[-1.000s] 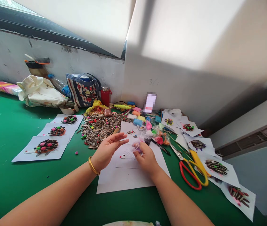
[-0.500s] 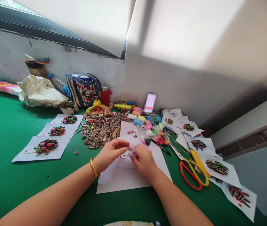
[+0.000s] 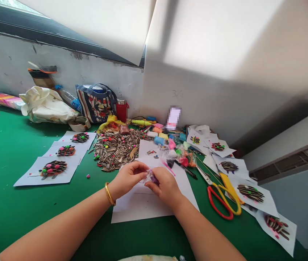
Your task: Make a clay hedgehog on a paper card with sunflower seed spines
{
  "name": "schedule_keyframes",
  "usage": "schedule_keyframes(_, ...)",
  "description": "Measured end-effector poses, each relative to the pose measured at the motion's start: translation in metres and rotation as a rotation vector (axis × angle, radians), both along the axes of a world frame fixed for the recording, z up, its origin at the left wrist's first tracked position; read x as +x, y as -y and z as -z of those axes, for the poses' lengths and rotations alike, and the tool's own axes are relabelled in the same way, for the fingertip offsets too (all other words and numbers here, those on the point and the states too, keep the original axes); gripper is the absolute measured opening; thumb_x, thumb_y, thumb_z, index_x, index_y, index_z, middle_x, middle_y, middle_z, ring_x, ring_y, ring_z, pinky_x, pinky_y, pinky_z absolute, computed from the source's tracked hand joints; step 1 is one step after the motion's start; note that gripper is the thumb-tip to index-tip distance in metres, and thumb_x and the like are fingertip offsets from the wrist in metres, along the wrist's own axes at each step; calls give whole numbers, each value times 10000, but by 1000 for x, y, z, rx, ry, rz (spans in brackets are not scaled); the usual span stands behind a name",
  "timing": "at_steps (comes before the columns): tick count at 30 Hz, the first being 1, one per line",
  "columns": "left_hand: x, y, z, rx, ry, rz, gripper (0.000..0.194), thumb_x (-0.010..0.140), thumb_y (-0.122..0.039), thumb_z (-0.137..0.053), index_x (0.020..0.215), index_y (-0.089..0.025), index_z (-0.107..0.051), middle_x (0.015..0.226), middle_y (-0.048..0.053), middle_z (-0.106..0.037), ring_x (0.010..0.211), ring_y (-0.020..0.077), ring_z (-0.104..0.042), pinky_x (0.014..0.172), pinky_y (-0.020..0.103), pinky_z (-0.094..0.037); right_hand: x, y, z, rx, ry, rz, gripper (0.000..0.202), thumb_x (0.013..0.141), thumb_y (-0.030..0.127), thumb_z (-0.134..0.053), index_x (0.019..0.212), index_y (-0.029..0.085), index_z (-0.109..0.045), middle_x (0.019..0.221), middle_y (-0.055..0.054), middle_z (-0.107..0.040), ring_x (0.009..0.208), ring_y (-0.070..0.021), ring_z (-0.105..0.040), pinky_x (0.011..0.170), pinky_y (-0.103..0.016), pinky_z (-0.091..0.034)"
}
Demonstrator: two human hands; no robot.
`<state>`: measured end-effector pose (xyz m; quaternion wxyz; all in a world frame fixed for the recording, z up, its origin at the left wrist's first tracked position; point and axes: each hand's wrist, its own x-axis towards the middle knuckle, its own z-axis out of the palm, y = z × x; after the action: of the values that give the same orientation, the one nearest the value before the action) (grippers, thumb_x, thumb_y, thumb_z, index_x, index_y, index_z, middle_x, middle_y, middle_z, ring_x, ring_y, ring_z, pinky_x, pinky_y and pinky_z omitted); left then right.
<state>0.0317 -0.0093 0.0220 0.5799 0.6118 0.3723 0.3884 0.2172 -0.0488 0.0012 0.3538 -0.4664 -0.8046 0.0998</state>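
Both my hands meet over a white sheet of paper [image 3: 145, 204] on the green table [image 3: 7, 159]. My left hand [image 3: 128, 177], with a gold bangle at the wrist, pinches the edge of a small clear plastic bag with purple clay [image 3: 152, 177]. My right hand [image 3: 165, 186] grips the same bag from the other side. A pile of striped sunflower seeds [image 3: 114, 149] lies just beyond my left hand. Small bags of coloured clay [image 3: 179, 151] sit beyond my right hand.
Three finished seed hedgehog pictures [image 3: 53, 168] lie at the left, several more [image 3: 248, 192] at the right. Red and yellow scissors [image 3: 221, 199] lie right of the sheet. Bags [image 3: 96, 103], a red bottle [image 3: 121, 110] and a cloth sack [image 3: 45, 107] line the wall.
My left hand, open and apart from the bag a second ago, has closed onto it. Both hands drew slightly toward me, covering the small hedgehog drawing on the sheet.
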Motion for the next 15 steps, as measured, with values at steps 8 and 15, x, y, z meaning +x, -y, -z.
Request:
schedule_keyframes(8,2,2,-1,-53,27,13,265,691,-275,-763,909,-153,-674,860,37,-677,790,167,-636,741,312,-538,-1,-1,6,41,23,-41,419,1009,461,-336,763,203,-556,672,-27,-563,625,-166,-480,578,-282,-304)
schedule_keyframes(15,1,1,-1,-24,39,-38,245,717,-260,-719,933,-165,-653,814,8,-637,743,135,-593,668,263,-507,1,0,3,-118,-67,22,237,880,438,-621,884,203,-590,767,-15,-584,686,-164,-512,606,-271,-384)
